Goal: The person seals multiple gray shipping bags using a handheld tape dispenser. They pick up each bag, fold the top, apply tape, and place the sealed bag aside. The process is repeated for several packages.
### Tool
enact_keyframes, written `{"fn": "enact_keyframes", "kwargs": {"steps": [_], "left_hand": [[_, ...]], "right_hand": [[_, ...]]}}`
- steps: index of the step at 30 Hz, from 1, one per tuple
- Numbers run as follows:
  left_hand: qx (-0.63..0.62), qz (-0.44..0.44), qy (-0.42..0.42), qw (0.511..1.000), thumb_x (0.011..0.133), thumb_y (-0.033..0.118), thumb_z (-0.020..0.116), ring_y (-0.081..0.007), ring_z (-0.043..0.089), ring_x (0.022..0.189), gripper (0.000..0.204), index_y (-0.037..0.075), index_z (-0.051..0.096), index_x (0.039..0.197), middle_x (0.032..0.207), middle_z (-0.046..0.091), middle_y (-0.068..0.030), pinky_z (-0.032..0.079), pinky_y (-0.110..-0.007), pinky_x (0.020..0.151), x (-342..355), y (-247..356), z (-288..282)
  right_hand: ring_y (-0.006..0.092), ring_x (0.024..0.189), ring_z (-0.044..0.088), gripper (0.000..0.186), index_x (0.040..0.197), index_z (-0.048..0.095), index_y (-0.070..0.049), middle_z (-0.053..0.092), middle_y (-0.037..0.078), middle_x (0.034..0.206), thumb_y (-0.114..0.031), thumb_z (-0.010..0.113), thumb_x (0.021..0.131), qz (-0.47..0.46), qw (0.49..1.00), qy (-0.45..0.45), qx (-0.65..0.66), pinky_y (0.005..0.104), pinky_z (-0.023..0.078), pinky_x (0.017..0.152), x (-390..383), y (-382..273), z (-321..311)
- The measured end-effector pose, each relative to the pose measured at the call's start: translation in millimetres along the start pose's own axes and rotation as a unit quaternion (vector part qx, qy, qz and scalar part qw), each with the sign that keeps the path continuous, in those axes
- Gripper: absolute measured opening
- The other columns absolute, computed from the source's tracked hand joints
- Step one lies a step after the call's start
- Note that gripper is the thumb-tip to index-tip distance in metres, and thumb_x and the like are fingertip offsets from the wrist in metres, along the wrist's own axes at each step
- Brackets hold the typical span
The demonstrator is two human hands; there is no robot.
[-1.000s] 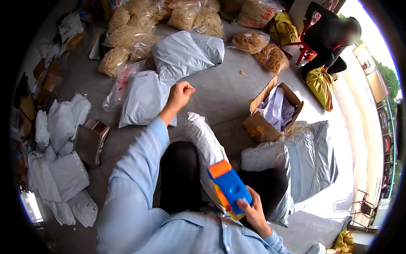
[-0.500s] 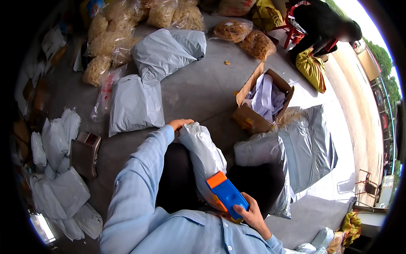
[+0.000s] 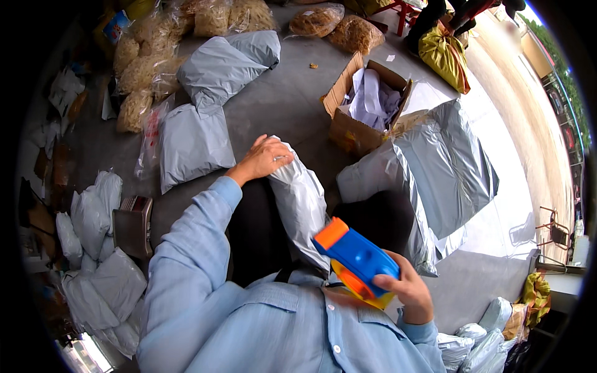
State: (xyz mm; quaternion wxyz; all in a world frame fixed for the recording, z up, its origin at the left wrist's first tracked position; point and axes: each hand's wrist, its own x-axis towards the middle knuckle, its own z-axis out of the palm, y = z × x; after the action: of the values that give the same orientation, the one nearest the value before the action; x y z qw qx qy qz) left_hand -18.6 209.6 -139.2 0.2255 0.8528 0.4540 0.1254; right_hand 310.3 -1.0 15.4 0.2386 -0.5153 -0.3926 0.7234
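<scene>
A pale grey plastic parcel (image 3: 300, 202), long and wrinkled, lies lengthwise across my lap between my knees. My left hand (image 3: 264, 158) rests on its far end, fingers curled over the top edge. My right hand (image 3: 410, 286) grips a blue tape dispenser (image 3: 362, 256) with an orange front end and a yellow and orange lower part. The dispenser is tilted just above the near right side of the parcel; whether tape joins them I cannot tell.
A cardboard box (image 3: 360, 132) of crumpled paper stands ahead right, beside large silver-grey bags (image 3: 448, 168). Grey parcels (image 3: 196, 140) lie ahead left, more parcels (image 3: 102, 286) at far left near a dark boxy device (image 3: 132, 227). A person crouches by a yellow sack (image 3: 444, 56).
My left hand has come up and over the parcel's far end. My right hand has moved the tape dispenser to the right and up from the parcel. The whole view has shifted slightly.
</scene>
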Motion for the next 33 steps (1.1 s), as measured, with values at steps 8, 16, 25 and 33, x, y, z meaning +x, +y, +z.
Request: {"fn": "enact_keyframes", "kwargs": {"steps": [8,16,25,33], "left_hand": [[0.041,0.118,-0.155,0.980,0.068,0.040,0.070,-0.0343,0.014,0.134,0.078,0.011,0.037,0.133,0.145,0.022,-0.0105,0.013,-0.060,0.102,-70.5,100.4,3.3],[-0.064,-0.009,0.152,0.986,0.049,0.026,0.084,-0.0471,0.010,0.130,0.088,0.010,0.045,0.126,0.141,0.020,-0.0197,0.017,-0.056,0.104,-108.2,141.7,84.4],[-0.042,0.038,0.312,0.948,0.063,0.019,0.074,-0.0382,0.036,0.123,0.050,0.009,0.060,0.110,0.128,0.042,-0.0214,0.025,-0.046,0.104,-30.2,28.8,10.3],[-0.129,0.028,0.315,0.940,0.066,-0.002,0.061,-0.0336,0.043,0.121,0.032,0.011,0.070,0.094,0.115,0.059,-0.0092,0.035,-0.036,0.099,-16.0,26.5,12.5]], "right_hand": [[0.0296,0.106,0.049,0.086,0.122,0.041,0.005,0.047,0.020,0.114,-0.053,0.071,0.066,0.190,0.980,0.064,-0.018,0.0367,0.044,0.087,31.5,55.6,2.4],[0.0223,0.087,0.057,0.080,0.108,0.050,0.009,0.056,0.016,0.096,-0.056,0.069,0.066,0.052,0.996,-0.016,-0.075,0.0284,0.047,0.074,63.1,34.8,8.4],[0.0175,0.057,0.061,0.061,0.091,0.055,0.008,0.059,0.011,0.074,-0.049,0.067,0.072,-0.163,0.984,0.027,-0.070,0.0250,0.049,0.054,163.8,-23.1,50.2],[0.0191,0.074,0.062,0.053,0.100,0.055,0.005,0.062,0.015,0.085,-0.044,0.062,0.079,-0.178,0.980,0.077,-0.037,0.0305,0.050,0.066,135.2,99.5,72.7]]}}
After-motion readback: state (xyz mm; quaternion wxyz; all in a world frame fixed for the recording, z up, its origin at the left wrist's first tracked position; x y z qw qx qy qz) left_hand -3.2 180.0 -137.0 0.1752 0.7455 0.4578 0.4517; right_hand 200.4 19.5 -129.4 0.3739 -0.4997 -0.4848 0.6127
